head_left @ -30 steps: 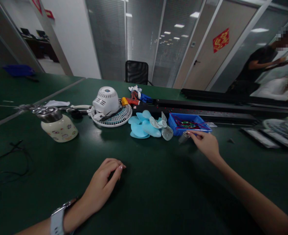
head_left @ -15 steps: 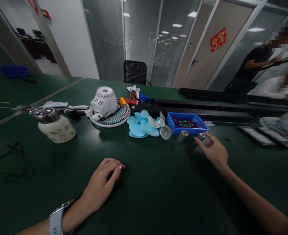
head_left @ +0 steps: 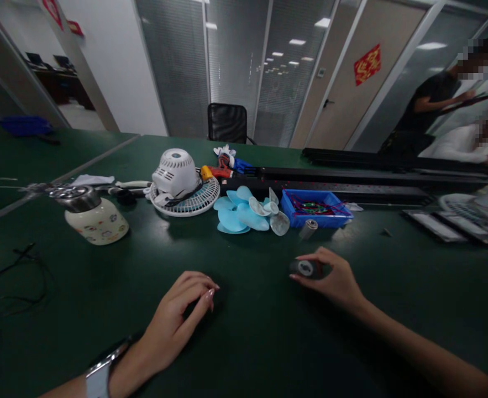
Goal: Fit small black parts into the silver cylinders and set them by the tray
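My right hand (head_left: 335, 279) rests on the green table (head_left: 247, 342) with its fingers closed around a small dark cylindrical part (head_left: 304, 268), metal end facing me. A second small silver cylinder (head_left: 309, 228) lies in front of the blue tray (head_left: 315, 216), which holds red and green wired parts. My left hand (head_left: 177, 318), a watch on its wrist, lies on the table with fingers curled downward and fingertips touching the surface, holding nothing visible. Light blue fan blades (head_left: 239, 213) lie left of the tray.
A white fan motor sits on a fan grille (head_left: 185, 196). A cream cup with metal lid (head_left: 92, 213) stands at the left. A black cable (head_left: 11, 276) lies far left. Black rails (head_left: 351, 185) run behind the tray. Two other people (head_left: 446, 110) are at the right.
My right hand drew back from beside the blue tray toward me, carrying a small cylinder to the table's middle. The other cylinder stayed by the tray. My left hand barely moved.
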Motion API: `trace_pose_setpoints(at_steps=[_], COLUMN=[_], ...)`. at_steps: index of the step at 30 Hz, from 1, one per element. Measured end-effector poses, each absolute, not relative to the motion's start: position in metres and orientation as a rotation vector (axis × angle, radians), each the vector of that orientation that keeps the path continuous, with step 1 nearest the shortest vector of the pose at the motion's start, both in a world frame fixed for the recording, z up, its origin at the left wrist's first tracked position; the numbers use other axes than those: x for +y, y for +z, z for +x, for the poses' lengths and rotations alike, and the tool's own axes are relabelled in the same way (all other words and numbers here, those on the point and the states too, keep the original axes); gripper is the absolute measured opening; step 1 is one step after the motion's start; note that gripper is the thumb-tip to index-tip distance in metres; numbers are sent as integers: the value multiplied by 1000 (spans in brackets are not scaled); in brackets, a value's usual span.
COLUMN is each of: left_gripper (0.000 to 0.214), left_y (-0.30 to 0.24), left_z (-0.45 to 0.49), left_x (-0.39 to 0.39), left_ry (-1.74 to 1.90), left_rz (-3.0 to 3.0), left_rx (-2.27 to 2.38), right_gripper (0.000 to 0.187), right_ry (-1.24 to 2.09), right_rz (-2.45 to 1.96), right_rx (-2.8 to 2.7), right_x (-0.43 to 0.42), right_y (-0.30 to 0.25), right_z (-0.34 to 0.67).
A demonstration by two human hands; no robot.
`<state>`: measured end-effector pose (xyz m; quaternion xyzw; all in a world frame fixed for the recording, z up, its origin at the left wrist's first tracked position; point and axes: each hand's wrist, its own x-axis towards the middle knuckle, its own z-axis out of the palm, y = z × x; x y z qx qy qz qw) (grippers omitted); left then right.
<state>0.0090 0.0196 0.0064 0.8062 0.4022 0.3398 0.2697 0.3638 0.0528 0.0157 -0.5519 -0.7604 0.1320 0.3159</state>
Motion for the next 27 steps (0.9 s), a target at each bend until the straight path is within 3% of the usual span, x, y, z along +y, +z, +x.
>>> trace_pose_setpoints(at_steps=[3,7,10,17,22,27], left_gripper=[18,41,34,14,12,11], left_y=[8,9,11,18,14,0], left_z=[10,11,13,17,9,5], left_x=[17,16,16,9,12,26], left_ry=[961,1029,1030,1087,1207,919], left_rz=[2242,2323,2323,2170,2109,2233], left_rx=[1001,929,930,1001,1127,1198], right_gripper=[39,40,37,45,44,43], right_ry=[558,787,844,850,935,1067], right_rz=[-1253,-1064,-996,-968,-1029,-1118], right_rx=[-2106,-2121,-2143,-2092,-2046,-1918], right_x=[48,48,46,41,38,39], right_y=[17,8,3,6,9,14], right_z=[303,238,215,215,232,265])
